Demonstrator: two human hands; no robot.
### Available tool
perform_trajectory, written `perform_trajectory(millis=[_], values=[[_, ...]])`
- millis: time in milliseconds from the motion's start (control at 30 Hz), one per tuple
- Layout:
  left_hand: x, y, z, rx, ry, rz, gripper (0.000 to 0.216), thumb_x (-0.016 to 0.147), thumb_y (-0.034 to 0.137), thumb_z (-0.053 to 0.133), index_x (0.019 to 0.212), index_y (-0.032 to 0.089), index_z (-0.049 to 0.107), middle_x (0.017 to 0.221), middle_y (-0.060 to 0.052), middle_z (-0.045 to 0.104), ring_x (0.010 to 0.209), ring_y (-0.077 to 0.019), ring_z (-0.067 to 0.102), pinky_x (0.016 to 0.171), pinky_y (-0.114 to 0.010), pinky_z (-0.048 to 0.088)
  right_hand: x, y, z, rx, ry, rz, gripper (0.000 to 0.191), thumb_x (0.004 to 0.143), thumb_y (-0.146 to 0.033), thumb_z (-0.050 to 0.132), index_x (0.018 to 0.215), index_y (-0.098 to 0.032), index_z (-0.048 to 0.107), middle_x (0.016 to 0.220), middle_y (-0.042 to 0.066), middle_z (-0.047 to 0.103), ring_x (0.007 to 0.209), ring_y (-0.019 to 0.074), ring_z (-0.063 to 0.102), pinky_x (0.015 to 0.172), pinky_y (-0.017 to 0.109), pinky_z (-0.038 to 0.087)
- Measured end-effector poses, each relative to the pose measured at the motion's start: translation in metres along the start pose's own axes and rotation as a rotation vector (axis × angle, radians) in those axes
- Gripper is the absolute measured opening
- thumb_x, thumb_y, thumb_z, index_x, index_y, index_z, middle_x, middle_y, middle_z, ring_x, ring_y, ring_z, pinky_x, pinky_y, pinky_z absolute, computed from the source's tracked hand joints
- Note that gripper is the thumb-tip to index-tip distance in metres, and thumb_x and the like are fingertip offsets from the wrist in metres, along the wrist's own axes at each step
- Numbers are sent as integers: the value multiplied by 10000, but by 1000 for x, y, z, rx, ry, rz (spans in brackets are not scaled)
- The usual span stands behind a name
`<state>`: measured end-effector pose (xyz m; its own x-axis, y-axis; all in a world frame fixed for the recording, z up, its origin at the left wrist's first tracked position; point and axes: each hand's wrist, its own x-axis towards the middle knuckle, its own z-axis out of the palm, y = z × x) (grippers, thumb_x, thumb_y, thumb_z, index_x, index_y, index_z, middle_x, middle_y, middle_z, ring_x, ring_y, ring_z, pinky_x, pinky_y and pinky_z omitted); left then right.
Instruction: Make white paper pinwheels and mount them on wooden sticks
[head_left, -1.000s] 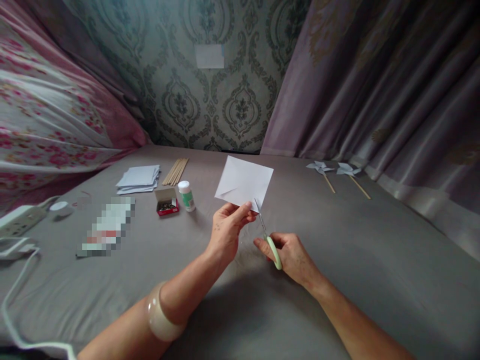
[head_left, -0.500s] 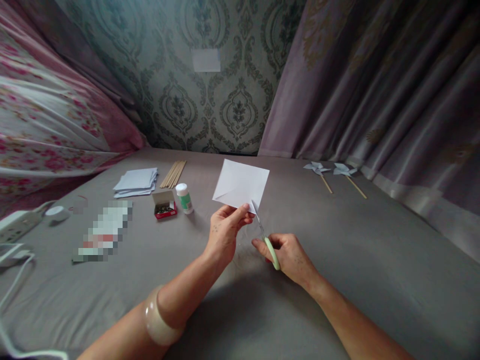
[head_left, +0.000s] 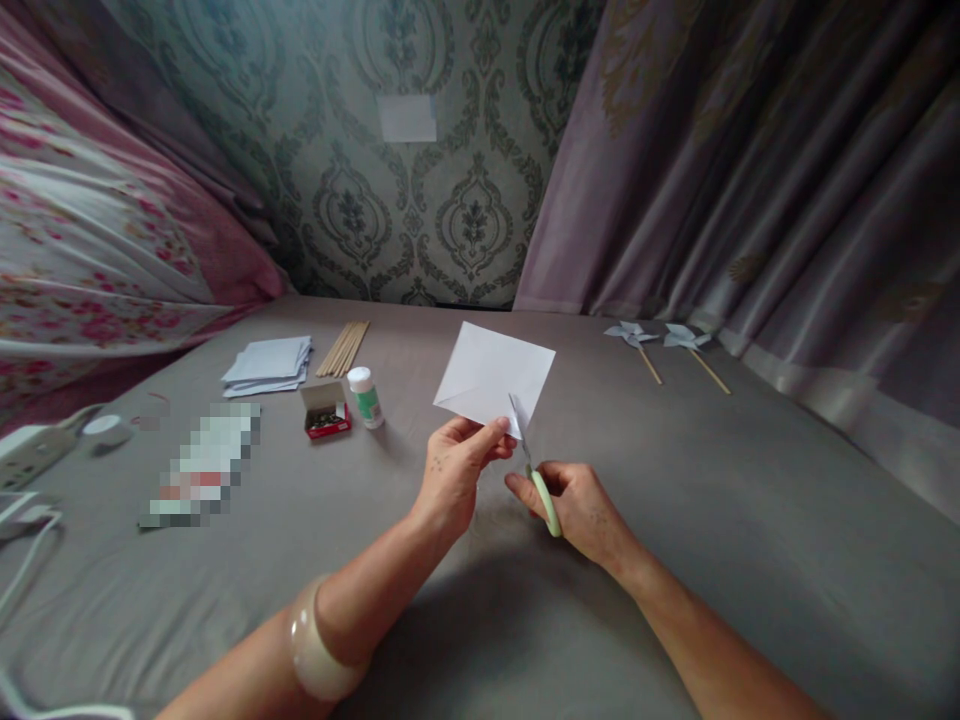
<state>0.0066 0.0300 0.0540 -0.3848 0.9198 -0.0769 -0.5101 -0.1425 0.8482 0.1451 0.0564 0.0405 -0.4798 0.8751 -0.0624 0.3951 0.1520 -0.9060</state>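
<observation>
A square sheet of white paper [head_left: 495, 370] is pinched along its lower edge by my left hand [head_left: 457, 462], thumb on top. A slit or crease shows near the sheet's lower left corner. My right hand [head_left: 581, 505] grips a pair of scissors [head_left: 545, 500] by the pale green handles. Their blades reach up over the sheet's lower right corner, close beside my left thumb. How far the paper is cut there, I cannot tell.
At left lie a paper stack [head_left: 268, 364], wooden sticks [head_left: 343, 348], an open red box of small metal pieces [head_left: 327, 420], a white-and-green bottle [head_left: 366, 398] and a power strip [head_left: 34, 452]. Two paper pinwheels [head_left: 630, 335] on sticks lie at far right.
The paper has shifted slightly right and down with my left hand. The scissor blades now reach further into the sheet from its lower right corner.
</observation>
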Motion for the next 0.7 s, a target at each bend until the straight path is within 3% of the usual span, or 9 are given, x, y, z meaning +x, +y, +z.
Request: perform_trajectory(millis=[700], values=[[-1,1,1,-3,24,-9,242,583,264,811,618,113,625,581,-32,655,538,-100,593,593,-232,464,1,3,0,-22,39,-19,474,699,-514,639,483,-187,373,496,-56,285,493,73,262,439,228,197]])
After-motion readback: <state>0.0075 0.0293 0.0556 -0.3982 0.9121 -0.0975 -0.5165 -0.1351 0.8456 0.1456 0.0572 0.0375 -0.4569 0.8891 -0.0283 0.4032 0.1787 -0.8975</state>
